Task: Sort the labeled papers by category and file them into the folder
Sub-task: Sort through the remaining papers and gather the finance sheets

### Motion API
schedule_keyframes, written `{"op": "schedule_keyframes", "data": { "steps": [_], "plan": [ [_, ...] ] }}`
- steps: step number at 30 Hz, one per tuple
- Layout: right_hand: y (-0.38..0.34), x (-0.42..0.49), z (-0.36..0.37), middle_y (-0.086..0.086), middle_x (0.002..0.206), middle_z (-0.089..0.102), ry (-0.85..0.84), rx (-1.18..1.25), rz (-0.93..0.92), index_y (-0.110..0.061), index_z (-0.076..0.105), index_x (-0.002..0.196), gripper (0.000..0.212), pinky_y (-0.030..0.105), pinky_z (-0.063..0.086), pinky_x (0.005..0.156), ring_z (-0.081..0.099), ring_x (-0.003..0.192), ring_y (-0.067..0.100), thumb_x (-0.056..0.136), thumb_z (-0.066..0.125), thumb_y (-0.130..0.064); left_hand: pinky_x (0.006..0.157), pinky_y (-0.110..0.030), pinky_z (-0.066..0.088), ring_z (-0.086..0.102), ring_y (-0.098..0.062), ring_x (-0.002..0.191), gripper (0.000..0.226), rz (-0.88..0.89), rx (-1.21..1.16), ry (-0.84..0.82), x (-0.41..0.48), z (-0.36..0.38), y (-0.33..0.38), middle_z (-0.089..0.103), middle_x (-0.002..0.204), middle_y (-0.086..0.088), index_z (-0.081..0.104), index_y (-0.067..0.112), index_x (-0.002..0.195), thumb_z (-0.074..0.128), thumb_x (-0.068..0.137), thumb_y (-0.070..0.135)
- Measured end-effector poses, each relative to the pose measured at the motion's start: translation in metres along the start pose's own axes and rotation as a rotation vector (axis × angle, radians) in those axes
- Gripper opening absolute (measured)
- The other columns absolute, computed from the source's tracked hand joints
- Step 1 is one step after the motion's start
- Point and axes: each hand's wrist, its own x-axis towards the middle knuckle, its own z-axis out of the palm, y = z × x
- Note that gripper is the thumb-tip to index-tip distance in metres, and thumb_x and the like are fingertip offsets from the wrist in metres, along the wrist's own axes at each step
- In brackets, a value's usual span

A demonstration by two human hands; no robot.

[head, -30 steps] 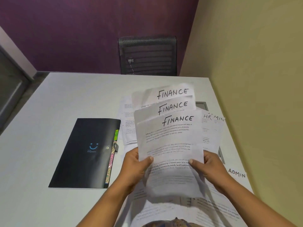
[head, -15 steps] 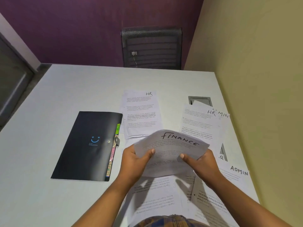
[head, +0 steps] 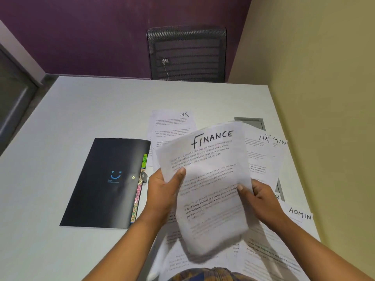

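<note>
I hold a squared stack of FINANCE papers (head: 211, 179) upright above the table. My left hand (head: 162, 191) grips its left edge and my right hand (head: 257, 196) grips its right edge. A black folder (head: 105, 183) with a blue smiley and coloured tabs lies shut on the table to the left of my left hand. An HR sheet (head: 172, 124) lies flat behind the stack. More sheets marked HR (head: 257, 151) and ADMIN (head: 300, 213) lie to the right. Further printed sheets (head: 269, 254) lie under my arms.
The white table (head: 60, 138) meets a yellow wall on the right. A black mesh chair (head: 186, 53) stands at the far edge. A grey cable hatch (head: 251, 122) is partly covered by the papers on the right.
The three fanned FINANCE sheets were tapped down flat into one stack, then raised upright again in both hands. The camera also tilted a little.
</note>
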Motion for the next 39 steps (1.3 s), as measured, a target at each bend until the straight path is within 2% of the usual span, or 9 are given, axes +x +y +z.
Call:
{"op": "schedule_keyframes", "data": {
  "steps": [5,9,13,17,20,25,29,34,39],
  "plan": [
    [0.006,0.016,-0.003,0.004,0.089,0.079,0.092,0.154,0.116,-0.011,0.072,0.093,0.020,0.028,0.060,0.062,0.076,0.076,0.018,0.099,0.056,-0.021,0.075,-0.031,0.056,0.073,-0.023,0.098,0.021,-0.246,0.148,-0.141,0.016,0.001,-0.007,0.076,0.110,-0.004,0.066,0.010,0.118,0.060,0.097,0.012],
    [0.019,0.037,-0.005,0.008,0.098,0.078,0.123,0.218,0.257,-0.009,0.072,0.098,0.019,0.050,0.060,0.082,0.075,0.088,0.029,0.098,0.059,-0.022,0.050,-0.025,0.049,0.066,-0.012,0.059,0.009,-0.400,0.356,-0.284,0.029,-0.005,-0.008,0.076,0.076,0.003,0.068,0.010,0.101,0.068,0.092,0.013],
    [0.024,0.060,-0.010,0.004,0.100,0.074,0.191,0.108,0.281,-0.012,0.071,0.099,0.015,0.029,0.054,0.066,0.070,0.081,0.016,0.098,0.059,-0.019,0.048,-0.024,0.051,0.067,-0.023,0.067,0.024,-0.451,0.365,-0.015,0.072,-0.019,-0.015,0.073,0.089,-0.014,0.065,0.003,0.108,0.072,0.089,0.015],
    [0.037,0.094,-0.016,0.006,0.096,0.071,0.237,0.132,0.365,-0.009,0.068,0.108,0.018,0.027,0.049,0.058,0.067,0.077,0.019,0.100,0.057,-0.020,0.073,-0.025,0.057,0.068,-0.021,0.080,0.029,-0.386,0.622,0.290,0.118,-0.037,-0.037,0.069,0.098,-0.005,0.061,0.012,0.102,0.076,0.084,0.029],
    [0.048,0.116,-0.020,0.011,0.095,0.072,0.281,0.237,0.457,-0.008,0.066,0.110,0.018,0.028,0.052,0.060,0.069,0.072,0.022,0.099,0.059,-0.020,0.067,-0.024,0.043,0.062,-0.023,0.081,0.025,-0.397,0.889,0.388,0.142,-0.047,-0.045,0.063,0.092,0.000,0.061,0.013,0.098,0.068,0.087,0.034],
    [0.068,0.141,-0.024,-0.010,0.036,0.053,0.340,0.248,0.538,-0.006,0.062,0.096,0.010,0.011,0.035,0.032,0.044,0.026,-0.001,0.099,0.059,-0.015,0.093,-0.042,0.051,0.055,-0.033,0.113,0.066,-0.491,1.081,0.457,0.171,-0.052,-0.068,0.051,0.125,-0.012,0.058,0.010,0.120,0.075,0.072,0.053],
    [0.085,0.151,-0.025,-0.010,0.037,0.053,0.353,0.265,0.547,-0.008,0.061,0.089,0.010,0.012,0.038,0.034,0.043,0.028,-0.001,0.097,0.061,-0.014,0.100,-0.045,0.044,0.039,-0.031,0.127,0.088,-0.547,1.305,0.401,0.177,-0.046,-0.074,0.037,0.136,-0.011,0.043,0.013,0.128,0.085,0.060,0.048],
    [0.099,0.158,-0.027,-0.013,0.048,0.063,0.358,0.261,0.512,-0.006,0.067,0.099,0.009,0.010,0.043,0.040,0.048,0.032,-0.003,0.096,0.064,-0.014,0.094,-0.045,0.053,0.048,-0.030,0.116,0.078,-0.559,1.096,0.385,0.188,-0.043,-0.078,0.036,0.128,-0.009,0.044,0.014,0.121,0.085,0.054,0.016],
    [0.111,0.161,-0.027,0.008,0.093,0.072,0.336,0.267,0.491,-0.008,0.071,0.103,0.012,0.018,0.058,0.058,0.068,0.062,0.011,0.094,0.066,-0.015,0.097,-0.047,0.047,0.041,-0.031,0.124,0.086,-0.587,1.168,0.492,0.190,-0.036,-0.075,0.038,0.134,-0.011,0.042,0.014,0.127,0.088,0.060,0.042]
  ]
}}
